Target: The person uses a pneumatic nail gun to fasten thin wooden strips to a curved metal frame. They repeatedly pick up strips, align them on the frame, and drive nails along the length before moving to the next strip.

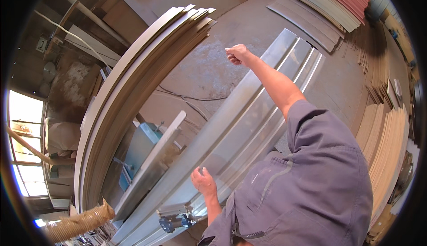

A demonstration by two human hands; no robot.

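Observation:
Before me runs a long aluminium sliding table (213, 126) of what looks like a panel saw, grooved along its length. My left hand (204, 181) hovers over its lower part, fingers loosely bent and thumb raised, with nothing seen in it. Stretched out past the far edge of the table, my right hand (237, 54) has its fingers curled in; I make out no object in it. A clamp-like fitting with dark blue knobs (175, 222) sits on the table below my left hand. Beyond the table stands a blue machine part (141, 146) beside a pale metal rail (156, 156).
A tall stack of long boards (116, 89) stands on the left. Ribbed hose (83, 221) juts in at lower left. Cables (186, 97) cross the floor. More stacked sheets (333, 2) lie at upper right, with wood strips (387, 152) behind me at right.

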